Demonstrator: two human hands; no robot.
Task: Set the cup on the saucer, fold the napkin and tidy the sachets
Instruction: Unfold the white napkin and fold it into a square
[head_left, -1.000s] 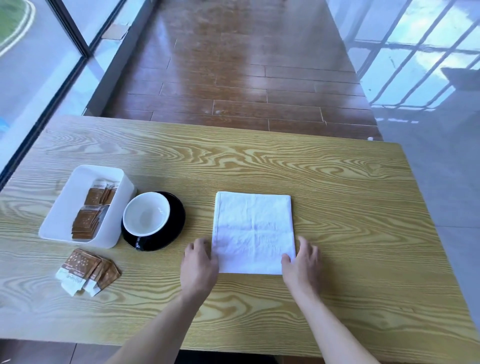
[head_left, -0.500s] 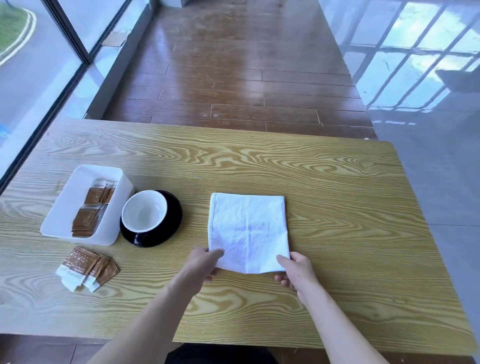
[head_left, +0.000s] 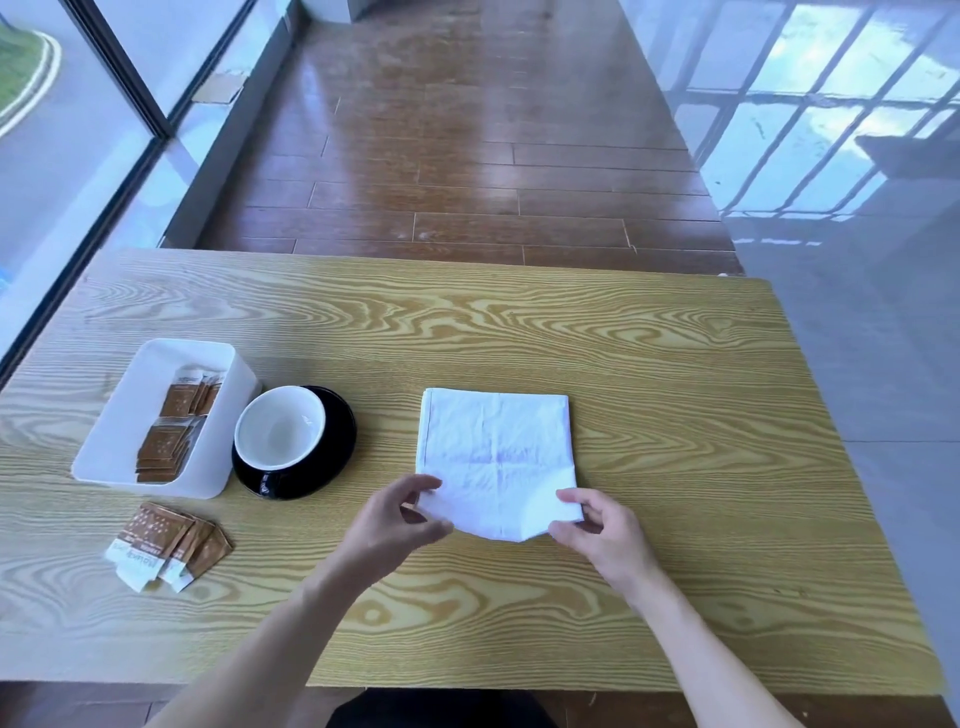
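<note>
A white napkin (head_left: 496, 457) lies folded in the middle of the wooden table (head_left: 649, 364). My left hand (head_left: 389, 525) pinches its near left corner and my right hand (head_left: 605, 535) pinches its near right corner; the near edge is lifted a little off the table. A white cup (head_left: 280, 428) stands on a black saucer (head_left: 332, 452) to the left of the napkin. Brown sachets (head_left: 176, 431) lie stacked inside a white tray (head_left: 130, 410) at the far left. Several loose sachets (head_left: 166, 543) lie fanned on the table in front of the tray.
The table's near edge runs just below my forearms. A glass wall stands along the left side. Beyond the far edge is a brown plank floor, with grey tiles to the right.
My hands went from lying flat beside the napkin's near corners to pinching them, and the near edge has risen off the table.
</note>
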